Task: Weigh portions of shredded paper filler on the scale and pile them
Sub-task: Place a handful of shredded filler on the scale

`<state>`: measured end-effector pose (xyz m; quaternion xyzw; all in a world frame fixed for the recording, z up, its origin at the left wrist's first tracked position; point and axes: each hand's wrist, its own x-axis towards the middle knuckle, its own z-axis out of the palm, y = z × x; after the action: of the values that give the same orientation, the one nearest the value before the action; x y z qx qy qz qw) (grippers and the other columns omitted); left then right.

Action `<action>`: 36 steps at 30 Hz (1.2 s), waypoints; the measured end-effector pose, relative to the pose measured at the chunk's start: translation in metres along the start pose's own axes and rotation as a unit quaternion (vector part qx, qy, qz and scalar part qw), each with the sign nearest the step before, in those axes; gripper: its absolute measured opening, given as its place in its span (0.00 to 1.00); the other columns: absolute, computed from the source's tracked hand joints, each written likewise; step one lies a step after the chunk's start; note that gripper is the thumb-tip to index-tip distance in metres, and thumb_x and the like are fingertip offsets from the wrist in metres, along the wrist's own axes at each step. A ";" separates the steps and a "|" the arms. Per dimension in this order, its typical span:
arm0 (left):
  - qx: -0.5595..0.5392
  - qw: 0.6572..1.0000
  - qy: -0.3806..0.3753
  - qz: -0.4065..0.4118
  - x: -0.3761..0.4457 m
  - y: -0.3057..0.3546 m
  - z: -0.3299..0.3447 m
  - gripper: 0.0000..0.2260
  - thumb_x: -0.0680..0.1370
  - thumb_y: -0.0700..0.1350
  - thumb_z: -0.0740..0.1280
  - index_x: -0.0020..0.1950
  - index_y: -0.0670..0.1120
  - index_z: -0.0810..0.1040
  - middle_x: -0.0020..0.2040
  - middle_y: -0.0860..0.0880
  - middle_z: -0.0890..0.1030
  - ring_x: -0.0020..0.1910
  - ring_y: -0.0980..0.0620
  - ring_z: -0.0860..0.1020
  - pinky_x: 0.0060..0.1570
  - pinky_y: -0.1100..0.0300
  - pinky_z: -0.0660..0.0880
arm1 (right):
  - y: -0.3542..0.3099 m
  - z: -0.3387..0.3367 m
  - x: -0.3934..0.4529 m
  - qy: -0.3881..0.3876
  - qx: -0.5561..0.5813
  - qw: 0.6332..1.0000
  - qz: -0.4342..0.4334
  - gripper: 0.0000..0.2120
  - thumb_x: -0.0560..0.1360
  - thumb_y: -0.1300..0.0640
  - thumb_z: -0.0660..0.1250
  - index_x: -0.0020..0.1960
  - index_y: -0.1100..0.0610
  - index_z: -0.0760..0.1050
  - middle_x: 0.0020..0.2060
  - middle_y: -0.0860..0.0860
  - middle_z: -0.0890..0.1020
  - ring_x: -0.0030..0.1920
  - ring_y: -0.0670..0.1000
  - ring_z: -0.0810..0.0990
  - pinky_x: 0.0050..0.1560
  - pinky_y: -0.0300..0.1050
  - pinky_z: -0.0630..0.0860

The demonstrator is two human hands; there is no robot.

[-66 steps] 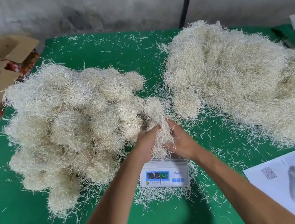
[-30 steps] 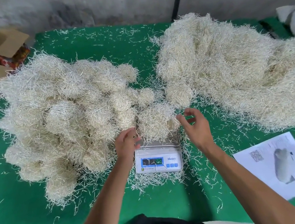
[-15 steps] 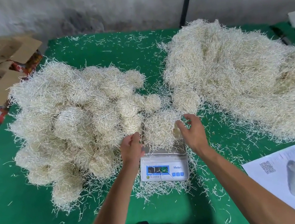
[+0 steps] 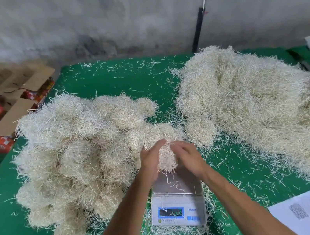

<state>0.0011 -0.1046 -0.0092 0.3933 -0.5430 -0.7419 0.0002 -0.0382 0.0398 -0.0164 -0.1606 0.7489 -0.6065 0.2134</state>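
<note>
Left hand (image 4: 151,161), right hand (image 4: 190,157) cup pale, wispy filler clump (image 4: 166,157) above steel scale (image 4: 176,197); lumpy pile (image 4: 79,160) left.

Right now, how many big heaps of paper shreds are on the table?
2. The left heap lies left of the scale; the right heap lies right of it. A small clump is separate, between both hands.

Both hands (image 4: 170,159) have lifted the weighed clump (image 4: 166,157) off the scale (image 4: 177,199).

Head view looks forward and down (close) over the table (image 4: 103,81).
</note>
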 end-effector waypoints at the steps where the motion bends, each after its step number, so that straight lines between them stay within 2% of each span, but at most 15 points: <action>1: 0.011 1.000 -0.002 0.007 0.003 0.008 -0.002 0.61 0.56 0.68 0.80 0.80 0.42 0.58 0.76 0.39 0.67 0.72 0.39 0.70 0.71 0.42 0.66 | -0.007 -0.006 0.006 0.040 0.036 0.999 -0.006 0.14 0.84 0.44 0.61 0.52 0.53 0.79 0.40 0.49 0.80 0.36 0.46 0.76 0.45 0.52 0.75; 3: 0.047 0.999 -0.007 0.012 0.005 0.021 -0.002 0.60 0.56 0.68 0.80 0.79 0.44 0.58 0.75 0.41 0.67 0.70 0.42 0.70 0.69 0.46 0.65 | -0.022 -0.017 0.018 0.066 0.065 0.996 -0.002 0.17 0.82 0.39 0.63 0.58 0.52 0.75 0.42 0.50 0.81 0.36 0.48 0.79 0.41 0.49 0.78; 5: 0.080 0.996 -0.034 0.037 0.004 0.030 -0.001 0.60 0.55 0.69 0.79 0.78 0.45 0.58 0.75 0.45 0.67 0.66 0.46 0.70 0.63 0.51 0.65 | -0.034 -0.024 0.028 0.002 0.022 1.000 0.012 0.23 0.78 0.32 0.66 0.63 0.48 0.72 0.40 0.48 0.82 0.35 0.47 0.82 0.39 0.43 0.81; 7: 0.095 0.993 -0.053 0.052 0.007 0.035 -0.005 0.57 0.57 0.66 0.80 0.77 0.44 0.58 0.75 0.42 0.67 0.65 0.46 0.71 0.63 0.51 0.66 | -0.041 -0.038 0.040 -0.019 -0.028 0.999 0.014 0.22 0.79 0.38 0.67 0.61 0.56 0.76 0.35 0.51 0.82 0.31 0.49 0.80 0.37 0.49 0.81; 10: 0.085 0.995 -0.020 0.037 0.017 0.040 -0.023 0.31 0.66 0.53 0.80 0.63 0.39 0.78 0.62 0.38 0.79 0.50 0.50 0.83 0.54 0.55 0.76 | -0.040 -0.072 0.064 0.091 0.018 0.996 0.017 0.19 0.81 0.47 0.69 0.57 0.64 0.79 0.31 0.52 0.81 0.31 0.50 0.79 0.43 0.54 0.80; 14: 0.030 0.998 -0.038 0.035 0.011 0.042 -0.023 0.08 0.72 0.43 0.75 0.45 0.39 0.87 0.39 0.39 0.83 0.32 0.44 0.81 0.33 0.58 0.78 | -0.029 -0.079 0.077 0.189 0.101 0.975 0.064 0.18 0.83 0.49 0.66 0.66 0.61 0.73 0.38 0.53 0.79 0.40 0.53 0.82 0.61 0.61 0.81; 17: 0.023 0.997 -0.069 0.014 0.003 0.042 -0.012 0.07 0.75 0.44 0.73 0.41 0.43 0.88 0.40 0.38 0.83 0.34 0.43 0.82 0.33 0.56 0.79 | -0.028 -0.056 0.066 0.057 0.144 0.984 0.086 0.21 0.78 0.39 0.69 0.64 0.51 0.76 0.54 0.54 0.78 0.48 0.53 0.81 0.59 0.58 0.83; 20: 0.052 0.994 -0.093 0.026 0.001 0.042 -0.013 0.10 0.76 0.46 0.71 0.48 0.39 0.85 0.44 0.38 0.84 0.36 0.42 0.83 0.35 0.56 0.80 | -0.027 -0.051 0.053 -0.030 0.092 0.992 0.078 0.25 0.78 0.43 0.73 0.71 0.41 0.68 0.45 0.50 0.84 0.45 0.52 0.87 0.50 0.48 0.82; 21: 0.053 0.993 -0.096 0.033 0.002 0.042 -0.019 0.12 0.77 0.46 0.69 0.52 0.37 0.83 0.44 0.38 0.83 0.37 0.42 0.83 0.36 0.55 0.79 | -0.027 -0.062 0.056 0.007 0.100 0.991 0.088 0.31 0.79 0.49 0.72 0.78 0.51 0.64 0.39 0.50 0.84 0.41 0.52 0.86 0.49 0.47 0.81; 24: 0.033 0.995 -0.097 0.017 0.000 0.042 -0.039 0.11 0.76 0.49 0.70 0.49 0.42 0.85 0.44 0.40 0.86 0.41 0.40 0.85 0.38 0.52 0.81 | -0.029 -0.110 0.071 0.173 0.136 0.968 0.117 0.22 0.82 0.59 0.69 0.71 0.71 0.70 0.33 0.53 0.83 0.33 0.49 0.81 0.40 0.46 0.80; 28: 0.026 0.997 -0.073 -0.006 -0.003 0.040 -0.038 0.14 0.77 0.52 0.69 0.57 0.44 0.82 0.54 0.39 0.85 0.50 0.38 0.84 0.45 0.49 0.81 | -0.033 -0.113 0.071 0.231 0.228 0.939 0.110 0.28 0.83 0.58 0.68 0.77 0.67 0.61 0.43 0.58 0.83 0.39 0.51 0.85 0.47 0.47 0.85; 30: 0.029 0.997 -0.065 -0.013 -0.011 0.040 -0.028 0.12 0.79 0.51 0.67 0.54 0.44 0.80 0.47 0.38 0.85 0.43 0.42 0.85 0.40 0.52 0.82 | -0.032 -0.090 0.064 0.167 0.087 0.977 0.102 0.30 0.82 0.46 0.66 0.76 0.64 0.64 0.54 0.62 0.83 0.48 0.52 0.86 0.50 0.46 0.84; 32: 0.040 0.996 -0.075 -0.013 -0.018 0.044 -0.019 0.07 0.81 0.50 0.66 0.45 0.48 0.76 0.34 0.43 0.79 0.28 0.50 0.82 0.26 0.61 0.78 | -0.026 -0.072 0.056 0.110 -0.176 0.976 0.066 0.35 0.80 0.39 0.67 0.77 0.61 0.64 0.73 0.65 0.71 0.67 0.54 0.78 0.67 0.54 0.78; 34: 0.057 0.993 -0.105 -0.002 -0.023 0.049 -0.010 0.09 0.82 0.49 0.63 0.43 0.49 0.73 0.35 0.47 0.75 0.31 0.50 0.78 0.30 0.61 0.75 | -0.025 -0.059 0.050 0.078 -0.312 0.946 -0.024 0.39 0.79 0.44 0.70 0.83 0.51 0.54 0.83 0.53 0.54 0.78 0.53 0.58 0.78 0.59 0.58; 36: 0.059 0.989 -0.132 0.014 -0.034 0.059 -0.003 0.10 0.84 0.48 0.60 0.46 0.47 0.76 0.37 0.46 0.81 0.39 0.48 0.78 0.38 0.57 0.73 | -0.026 -0.045 0.047 -0.039 -0.323 0.944 -0.064 0.40 0.76 0.50 0.74 0.81 0.46 0.56 0.81 0.50 0.60 0.77 0.50 0.57 0.79 0.58 0.52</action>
<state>0.0011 -0.1167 0.0580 0.2835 -0.5863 -0.7542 -0.0840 -0.1021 0.0489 0.0109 -0.2920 0.8837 -0.3380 0.1397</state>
